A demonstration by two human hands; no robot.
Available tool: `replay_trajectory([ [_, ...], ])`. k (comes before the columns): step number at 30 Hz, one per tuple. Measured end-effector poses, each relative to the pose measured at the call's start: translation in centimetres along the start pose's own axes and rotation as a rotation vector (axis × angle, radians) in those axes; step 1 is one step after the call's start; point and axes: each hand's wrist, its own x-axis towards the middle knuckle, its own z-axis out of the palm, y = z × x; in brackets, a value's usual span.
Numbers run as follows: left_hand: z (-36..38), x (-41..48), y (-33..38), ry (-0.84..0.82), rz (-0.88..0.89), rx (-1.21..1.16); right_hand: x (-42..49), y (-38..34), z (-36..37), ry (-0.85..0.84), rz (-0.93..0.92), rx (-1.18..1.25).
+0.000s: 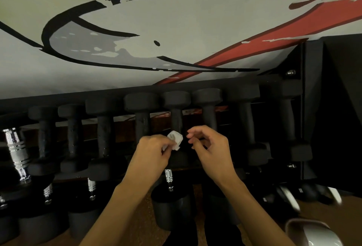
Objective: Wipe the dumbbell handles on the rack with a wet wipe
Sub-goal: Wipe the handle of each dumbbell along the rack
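Note:
A row of black dumbbells lies across the top shelf of a black rack [231, 83]. My left hand [152, 151] pinches a crumpled white wet wipe [175, 137] in front of the lower part of one black dumbbell handle [176, 117] near the row's middle. My right hand [211, 147] hovers just right of the wipe, fingers curled and apart, holding nothing. It covers the lower part of the neighbouring dumbbell handle [209, 116].
Chrome-handled dumbbells [168, 179] with black heads sit on the lower shelf, another chrome handle [16, 151] at far left. A painted wall with black and red shapes [254, 43] rises behind the rack. The rack's black side panel [333, 98] stands at right.

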Motion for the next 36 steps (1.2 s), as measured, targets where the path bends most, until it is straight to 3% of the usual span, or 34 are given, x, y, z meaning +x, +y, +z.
replay_trajectory([
  [4, -1.5, 2.5, 0.8, 0.216, 0.035, -0.065, 0.2, 0.0, 0.1, 0.011, 0.001, 0.029],
  [6, -1.7, 4.0, 1.2, 0.247, 0.044, -0.062, 0.2, 0.0, 0.1, 0.010, 0.006, 0.036],
  [11, -0.6, 4.3, 1.3, 0.140, 0.072, 0.023, 0.2, 0.0, 0.2, 0.018, 0.000, 0.022],
  [17, 0.5, 0.2, 0.9, -0.066, 0.118, -0.048, 0.3, 0.0, 0.2, 0.011, -0.033, -0.045],
  [19, 0.4, -0.9, 1.0, -0.077, 0.083, -0.136, 0.3, -0.3, 0.2, -0.025, -0.038, -0.093],
  [25, -2.1, -3.3, 0.8, 0.102, -0.144, -0.505, -0.9, -1.8, 0.6, -0.325, -0.190, -0.213],
  [30, -3.4, -5.5, -0.8, 0.095, -0.286, -0.681, -1.5, -2.1, 2.7, -0.256, -0.258, -0.323],
  [33, -4.4, -6.0, -2.2, 0.179, -0.311, -0.685, -1.1, -2.8, 3.9, -0.257, -0.231, -0.308],
  [36, -5.4, -5.3, -4.0, 0.298, -0.359, -0.694, 0.6, -3.6, 5.5, -0.150, -0.253, -0.271],
])
